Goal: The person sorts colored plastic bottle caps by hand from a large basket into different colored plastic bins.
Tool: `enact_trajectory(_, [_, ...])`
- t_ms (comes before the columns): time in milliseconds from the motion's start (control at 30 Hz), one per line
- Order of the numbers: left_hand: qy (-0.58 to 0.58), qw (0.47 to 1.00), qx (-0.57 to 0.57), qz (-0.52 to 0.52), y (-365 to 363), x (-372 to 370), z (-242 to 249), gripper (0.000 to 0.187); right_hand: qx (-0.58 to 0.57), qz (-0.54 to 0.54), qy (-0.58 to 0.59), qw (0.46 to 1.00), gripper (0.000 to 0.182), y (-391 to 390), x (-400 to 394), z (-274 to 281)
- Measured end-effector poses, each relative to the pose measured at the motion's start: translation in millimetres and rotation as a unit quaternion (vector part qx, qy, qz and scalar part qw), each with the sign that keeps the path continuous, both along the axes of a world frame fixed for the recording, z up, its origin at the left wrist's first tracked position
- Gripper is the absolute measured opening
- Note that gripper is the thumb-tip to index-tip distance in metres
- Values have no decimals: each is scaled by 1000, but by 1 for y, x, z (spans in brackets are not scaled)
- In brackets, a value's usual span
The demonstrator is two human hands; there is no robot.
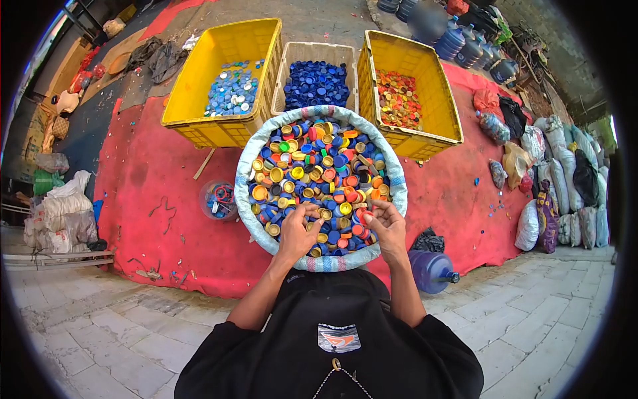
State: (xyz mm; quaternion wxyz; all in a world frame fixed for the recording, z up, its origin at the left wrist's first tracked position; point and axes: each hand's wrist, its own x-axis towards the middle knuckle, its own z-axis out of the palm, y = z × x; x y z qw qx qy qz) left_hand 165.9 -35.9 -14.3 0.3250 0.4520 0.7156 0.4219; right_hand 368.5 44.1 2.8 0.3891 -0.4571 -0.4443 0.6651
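A round sack with a rolled pale-blue rim [247, 174] stands in front of me, full of mixed plastic bottle caps [312, 174] in blue, gold, orange, red, yellow and green. Over the near left part of the caps is my left hand [298, 234], its fingers curled towards the thumb; whatever lies between them is too small to make out. My right hand [388, 231], at the near right side, pinches a red bottle cap [367, 217] between thumb and fingers.
Behind the sack stand a yellow crate [179, 110] of light-blue caps, a whitish crate [276, 90] of dark-blue caps and a yellow crate [435, 110] of orange-red caps. A clear tub [218, 201] sits left, a large blue water jug [428, 271] right. Filled sacks [561, 176] line the right.
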Motion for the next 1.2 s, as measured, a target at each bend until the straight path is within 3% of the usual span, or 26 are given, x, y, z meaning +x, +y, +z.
enact_trajectory(67, [48,996,44,-54,10,14,-7,34,-35,-62,131,989,36,3,13,4])
enact_trajectory(300, [156,972,109,-140,44,62,-16,38,-108,-99,344,928,35,-3,58,-13])
enact_trajectory(533, [269,957,25,-108,58,81,-24,48,-127,-154,284,938,24,-19,69,-24])
enact_trajectory(633, [257,960,-41,-107,61,84,-24,52,-123,-154,272,942,23,-20,71,-27])
enact_trajectory(1200, [214,973,9,-89,59,79,-28,57,-109,-132,205,964,22,-9,58,-26])
